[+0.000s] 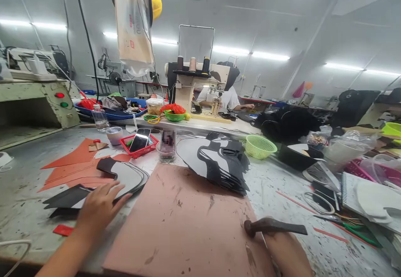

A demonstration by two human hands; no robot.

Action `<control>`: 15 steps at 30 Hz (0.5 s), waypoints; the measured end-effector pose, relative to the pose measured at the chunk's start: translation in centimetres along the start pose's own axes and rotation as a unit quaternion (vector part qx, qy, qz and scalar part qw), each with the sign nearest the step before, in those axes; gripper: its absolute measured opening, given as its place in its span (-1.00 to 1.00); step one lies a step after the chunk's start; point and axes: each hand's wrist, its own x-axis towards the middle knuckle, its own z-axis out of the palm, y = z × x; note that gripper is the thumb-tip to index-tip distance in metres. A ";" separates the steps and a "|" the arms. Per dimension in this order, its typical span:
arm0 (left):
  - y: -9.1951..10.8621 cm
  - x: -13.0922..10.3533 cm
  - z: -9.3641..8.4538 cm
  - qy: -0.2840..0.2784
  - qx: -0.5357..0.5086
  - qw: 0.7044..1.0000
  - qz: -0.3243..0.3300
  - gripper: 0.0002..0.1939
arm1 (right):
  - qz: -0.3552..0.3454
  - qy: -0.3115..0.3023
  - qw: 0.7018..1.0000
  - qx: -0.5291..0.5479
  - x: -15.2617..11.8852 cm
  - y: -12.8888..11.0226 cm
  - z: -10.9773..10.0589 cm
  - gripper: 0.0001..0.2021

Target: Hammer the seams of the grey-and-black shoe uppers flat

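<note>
My right hand [286, 252] grips a hammer [274, 226] over the right edge of a pinkish-brown work board [188, 227]; its dark metal head lies sideways above the fist. My left hand [102, 208] rests with fingers spread on a stack of black and white cut pieces [131, 176], left of the board. Other dark flat pieces [67, 199] stick out beside the left wrist. At the board's far edge lies a larger fanned pile of black and white shaped pieces [216, 160]. Orange pattern sheets [75, 164] spread out behind the left hand.
A red basket [139, 145] with a phone, a clear cup [166, 151] and a light green basket [261, 146] stand behind the board. Green-handled scissors [354, 229] and a notebook [351, 189] lie at right. Beyond the table, a person sits behind a sewing machine [184, 87].
</note>
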 end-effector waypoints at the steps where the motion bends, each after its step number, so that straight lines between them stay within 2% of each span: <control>1: 1.7 1.6 -0.1 0.012 -0.027 0.999 0.012 -0.71 | 0.004 0.006 1.000 -0.001 -0.1 -0.2 0.0 -0.72; 3: 5.8 5.6 -0.1 0.005 -0.098 0.992 0.076 -0.78 | 0.017 0.014 1.000 -0.001 -0.2 -0.5 -0.1 -0.73; 6: 11.3 11.6 0.6 -0.020 -0.143 0.974 0.174 -0.74 | 0.041 0.017 0.999 0.003 -0.5 -1.1 -0.6 -0.71; 9: 13.8 16.2 1.1 -0.043 -0.172 0.952 0.248 -0.73 | 0.055 0.014 0.998 0.005 -0.9 -1.7 -1.1 -0.70; 12: 14.0 18.0 -0.4 -0.052 -0.194 0.938 0.283 -0.78 | 0.064 0.012 0.998 0.008 -1.1 -1.9 -1.2 -0.69; 14: 14.0 17.0 -2.6 -0.042 -0.205 0.933 0.294 -0.75 | 0.067 0.004 0.998 0.003 -1.1 -1.9 -1.2 -0.70; 15: 14.2 15.7 -3.8 -0.034 -0.210 0.928 0.305 -0.73 | 0.064 0.000 0.998 -0.001 -1.1 -1.9 -1.1 -0.71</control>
